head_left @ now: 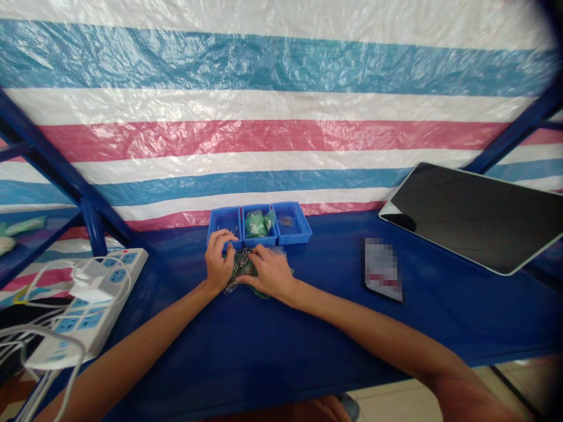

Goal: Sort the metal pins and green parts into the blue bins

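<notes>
Small metal pieces that look like screws (243, 258) lie in a heap on a crumpled clear and green plastic bag (250, 269) on the blue table. My left hand (218, 262) is at the heap's left side, by the front wall of the left blue bin (212, 221). Its fingers curve with the thumb apart, and nothing shows between them. From the right, my right hand (273, 272) rests on the heap and bag, thumb and fingers spread. A few small pieces lie in the left bin. Green packets (259, 224) fill the middle bin (273, 239).
The right bin (299, 234) holds a small clear packet (287, 221). A phone-like slab (382, 269), blurred out, lies to the right before a dark flat screen (479, 217). Power strips (127, 275) with white cables stand at left. A striped sheet (281, 135) hangs behind.
</notes>
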Action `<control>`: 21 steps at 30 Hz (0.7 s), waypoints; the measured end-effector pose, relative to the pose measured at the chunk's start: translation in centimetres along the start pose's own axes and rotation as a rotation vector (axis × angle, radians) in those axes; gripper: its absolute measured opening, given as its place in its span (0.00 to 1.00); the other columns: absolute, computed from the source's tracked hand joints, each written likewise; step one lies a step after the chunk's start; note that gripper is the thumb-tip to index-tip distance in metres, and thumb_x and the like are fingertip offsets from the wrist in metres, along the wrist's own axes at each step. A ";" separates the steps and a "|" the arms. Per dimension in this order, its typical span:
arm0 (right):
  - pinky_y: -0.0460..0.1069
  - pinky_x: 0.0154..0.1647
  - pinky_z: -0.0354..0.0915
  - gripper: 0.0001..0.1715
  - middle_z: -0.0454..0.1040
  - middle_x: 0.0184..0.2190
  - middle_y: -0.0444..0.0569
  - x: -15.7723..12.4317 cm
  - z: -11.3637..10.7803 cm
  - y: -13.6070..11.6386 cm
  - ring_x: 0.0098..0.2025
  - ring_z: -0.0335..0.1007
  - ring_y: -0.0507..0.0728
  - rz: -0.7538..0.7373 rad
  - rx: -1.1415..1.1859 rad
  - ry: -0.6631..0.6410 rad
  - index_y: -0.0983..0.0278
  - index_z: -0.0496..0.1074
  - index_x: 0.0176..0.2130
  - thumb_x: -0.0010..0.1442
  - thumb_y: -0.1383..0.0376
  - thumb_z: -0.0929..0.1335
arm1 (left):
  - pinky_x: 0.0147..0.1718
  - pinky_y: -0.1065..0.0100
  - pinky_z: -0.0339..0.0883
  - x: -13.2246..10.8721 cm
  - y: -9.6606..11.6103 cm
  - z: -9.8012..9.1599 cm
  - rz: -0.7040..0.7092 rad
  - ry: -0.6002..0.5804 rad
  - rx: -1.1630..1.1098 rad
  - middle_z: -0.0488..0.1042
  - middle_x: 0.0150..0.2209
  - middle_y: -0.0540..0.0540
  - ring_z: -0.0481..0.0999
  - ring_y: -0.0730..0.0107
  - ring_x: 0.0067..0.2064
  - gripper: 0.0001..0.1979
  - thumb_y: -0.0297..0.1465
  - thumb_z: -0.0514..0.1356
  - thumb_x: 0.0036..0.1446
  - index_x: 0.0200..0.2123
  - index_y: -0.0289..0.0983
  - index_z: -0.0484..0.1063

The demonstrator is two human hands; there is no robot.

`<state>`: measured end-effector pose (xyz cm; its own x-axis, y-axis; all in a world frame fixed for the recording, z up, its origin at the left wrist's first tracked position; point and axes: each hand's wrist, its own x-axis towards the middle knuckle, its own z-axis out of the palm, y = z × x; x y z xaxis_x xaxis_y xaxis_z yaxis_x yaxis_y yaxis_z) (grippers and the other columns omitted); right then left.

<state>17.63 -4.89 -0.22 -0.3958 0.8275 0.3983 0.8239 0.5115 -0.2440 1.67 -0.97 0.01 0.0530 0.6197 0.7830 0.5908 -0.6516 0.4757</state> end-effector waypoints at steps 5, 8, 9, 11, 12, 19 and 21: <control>0.53 0.39 0.67 0.33 0.69 0.42 0.56 -0.1 0.3 -0.6 0.41 0.69 0.61 0.003 -0.049 -0.014 0.65 0.71 0.42 0.56 0.41 0.62 | 0.47 0.63 0.65 0.0 0.1 0.0 -0.006 -0.008 -0.017 0.70 0.38 0.45 0.71 0.66 0.43 0.08 0.24 0.52 0.56 0.34 0.36 0.71; 0.53 0.39 0.68 0.32 0.69 0.42 0.56 0.0 0.3 -0.6 0.41 0.69 0.61 0.027 -0.048 -0.020 0.65 0.71 0.42 0.57 0.42 0.62 | 0.46 0.63 0.65 0.0 0.1 0.0 -0.002 -0.009 -0.023 0.70 0.38 0.45 0.71 0.66 0.43 0.08 0.25 0.52 0.56 0.34 0.36 0.71; 0.53 0.39 0.68 0.32 0.69 0.42 0.56 0.0 0.4 -0.6 0.41 0.69 0.61 0.036 -0.041 -0.021 0.65 0.71 0.43 0.57 0.42 0.62 | 0.46 0.63 0.65 0.0 0.1 0.0 -0.001 -0.014 -0.026 0.71 0.38 0.45 0.71 0.66 0.43 0.08 0.25 0.52 0.56 0.34 0.36 0.71; 0.53 0.39 0.68 0.32 0.69 0.42 0.56 0.1 0.4 -0.5 0.41 0.70 0.61 0.053 -0.025 -0.024 0.65 0.71 0.43 0.57 0.42 0.62 | 0.46 0.63 0.65 0.0 0.1 0.0 0.000 -0.026 -0.032 0.71 0.38 0.45 0.71 0.66 0.43 0.08 0.25 0.52 0.57 0.34 0.36 0.71; 0.53 0.39 0.68 0.32 0.69 0.41 0.56 0.1 0.4 -0.5 0.41 0.70 0.61 0.062 -0.017 -0.024 0.65 0.71 0.43 0.57 0.42 0.62 | 0.46 0.63 0.65 0.0 0.0 0.0 0.000 -0.031 -0.033 0.71 0.37 0.45 0.71 0.66 0.43 0.08 0.25 0.52 0.57 0.34 0.36 0.71; 0.50 0.38 0.67 0.29 0.70 0.40 0.53 0.1 0.3 -0.4 0.39 0.71 0.58 0.082 0.007 -0.005 0.64 0.73 0.42 0.57 0.43 0.64 | 0.44 0.64 0.66 -0.1 0.0 -0.1 0.002 -0.043 -0.041 0.71 0.36 0.46 0.72 0.67 0.41 0.08 0.25 0.52 0.57 0.32 0.36 0.70; 0.49 0.36 0.66 0.28 0.70 0.39 0.53 0.0 0.3 -0.3 0.37 0.71 0.57 0.085 0.016 0.004 0.63 0.74 0.41 0.58 0.44 0.63 | 0.44 0.64 0.66 -0.1 -0.1 0.0 -0.001 -0.050 -0.050 0.72 0.36 0.46 0.72 0.67 0.41 0.08 0.24 0.52 0.57 0.31 0.37 0.71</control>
<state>17.27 -4.96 -0.39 -0.3229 0.8673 0.3789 0.8479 0.4430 -0.2912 1.58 -1.00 -0.15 0.0932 0.6404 0.7624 0.5501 -0.6714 0.4967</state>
